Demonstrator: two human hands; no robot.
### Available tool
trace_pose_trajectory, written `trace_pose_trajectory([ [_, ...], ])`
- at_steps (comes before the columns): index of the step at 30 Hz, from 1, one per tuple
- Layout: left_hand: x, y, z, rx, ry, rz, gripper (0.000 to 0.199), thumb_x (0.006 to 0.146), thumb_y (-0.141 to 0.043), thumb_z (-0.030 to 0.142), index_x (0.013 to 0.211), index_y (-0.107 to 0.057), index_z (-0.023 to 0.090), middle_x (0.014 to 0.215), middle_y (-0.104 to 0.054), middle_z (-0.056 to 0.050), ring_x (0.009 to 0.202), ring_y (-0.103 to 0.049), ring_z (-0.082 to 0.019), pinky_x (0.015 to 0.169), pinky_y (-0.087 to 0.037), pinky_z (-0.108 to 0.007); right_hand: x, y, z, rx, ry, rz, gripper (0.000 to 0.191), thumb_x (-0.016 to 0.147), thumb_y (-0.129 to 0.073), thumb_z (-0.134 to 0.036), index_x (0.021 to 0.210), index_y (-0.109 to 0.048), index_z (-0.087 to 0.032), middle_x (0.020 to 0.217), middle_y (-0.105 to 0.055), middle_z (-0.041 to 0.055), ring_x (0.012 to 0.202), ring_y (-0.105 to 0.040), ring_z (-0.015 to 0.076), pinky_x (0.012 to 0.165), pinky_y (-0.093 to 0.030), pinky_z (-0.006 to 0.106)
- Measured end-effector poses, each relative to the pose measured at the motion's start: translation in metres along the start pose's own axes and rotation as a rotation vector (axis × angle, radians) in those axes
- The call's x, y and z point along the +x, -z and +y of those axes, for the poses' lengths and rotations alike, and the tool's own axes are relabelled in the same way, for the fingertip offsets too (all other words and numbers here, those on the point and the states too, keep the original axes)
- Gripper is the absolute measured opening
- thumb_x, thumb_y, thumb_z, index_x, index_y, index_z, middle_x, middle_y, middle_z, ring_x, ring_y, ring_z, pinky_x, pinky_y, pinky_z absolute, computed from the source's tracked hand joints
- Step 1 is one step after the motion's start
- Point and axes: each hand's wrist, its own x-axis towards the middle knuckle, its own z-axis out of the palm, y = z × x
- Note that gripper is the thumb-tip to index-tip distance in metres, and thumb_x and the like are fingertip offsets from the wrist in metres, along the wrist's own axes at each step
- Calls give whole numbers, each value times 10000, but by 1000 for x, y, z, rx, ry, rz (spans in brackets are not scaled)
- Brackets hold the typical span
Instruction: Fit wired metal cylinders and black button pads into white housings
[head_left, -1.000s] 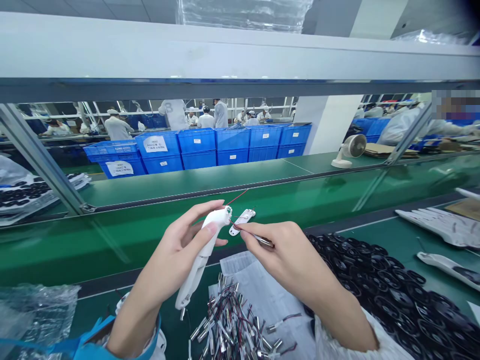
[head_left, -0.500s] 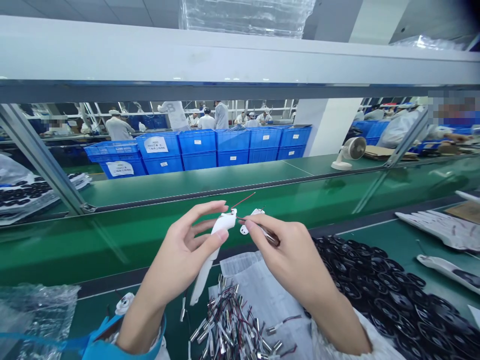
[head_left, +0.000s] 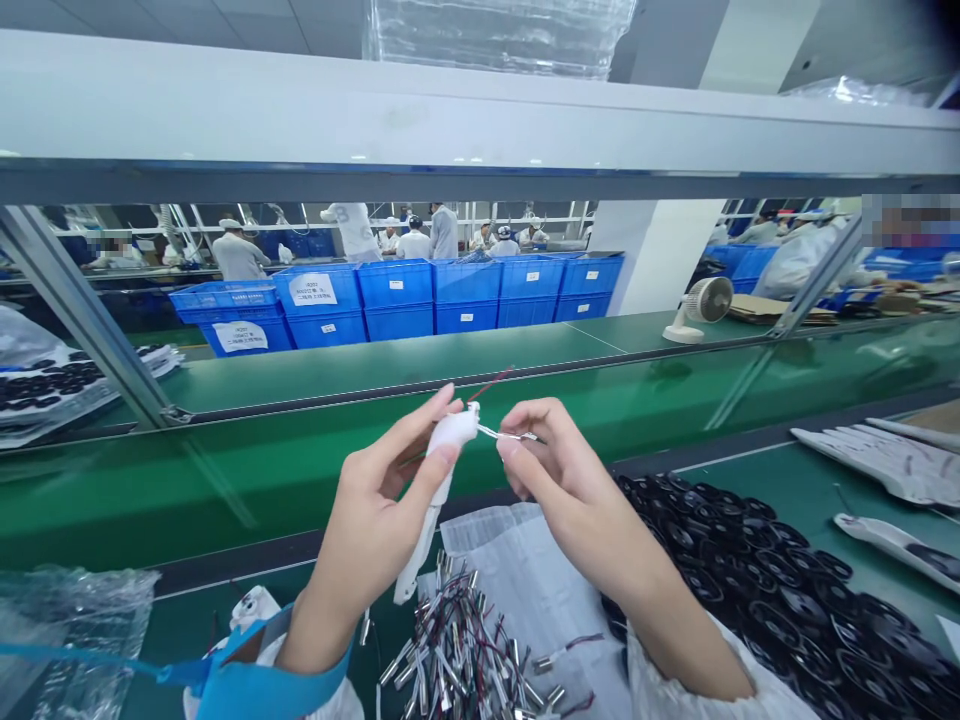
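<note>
My left hand (head_left: 394, 490) is closed on a long white plastic housing (head_left: 454, 430), thumb in front and fingers behind. A thin red wire (head_left: 491, 384) sticks out from the housing's upper end, and its lower end points down toward the bench. My right hand (head_left: 562, 480) pinches a thin, pale wire-like piece (head_left: 510, 434) that reaches to the housing's upper right side. Whether it is a wire or a slim tool, I cannot make out. Below both hands lies a pile of small metal cylinders with leads (head_left: 457, 640) on a translucent sheet (head_left: 506, 540).
Black ring-shaped parts (head_left: 750, 570) cover the bench at right, beside white housings (head_left: 877, 460). Clear plastic bags (head_left: 75, 630) lie at left, and a blue strap (head_left: 277, 680) circles my left wrist. Beyond the green partition stand a fan (head_left: 701, 305), blue crates (head_left: 394, 280) and several people.
My right hand has turned and its fingers have risen; the dark metallic rod it held no longer shows. A pale strand now spans to the housing. The small white piece behind is out of sight.
</note>
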Motion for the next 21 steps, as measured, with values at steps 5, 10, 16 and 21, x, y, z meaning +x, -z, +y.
trace_pose_trajectory([
  [5,1,4,0,78,-41,-31,345,1010,-677,324,1344,-690,408,1318,-723,55,1144,-724,-165,879,-605,-151,3,4,-4,162,-10,34,214,896,-741,-393,896,-616,-220,838,-679,-3,759,-677,141,713,-541,262],
  [10,0,7,3,90,7,-78,345,998,-691,356,1339,-693,409,1346,-706,57,1091,-738,-172,882,-622,-191,6,5,-6,256,0,24,214,889,-736,-377,816,-633,-204,732,-713,4,630,-652,124,634,-537,251],
  [16,0,5,4,35,32,-86,352,952,-753,347,1300,-725,388,1361,-699,41,1197,-697,-217,937,-634,-257,9,2,-1,252,-15,31,280,866,-745,-429,773,-609,-203,694,-682,-4,565,-592,113,593,-520,261],
  [21,0,4,6,37,28,-92,348,920,-789,306,1257,-752,381,1336,-715,34,1182,-701,-208,936,-625,-239,8,1,1,305,1,-23,277,867,-765,-400,790,-588,-201,650,-631,-35,539,-566,93,544,-470,225],
])
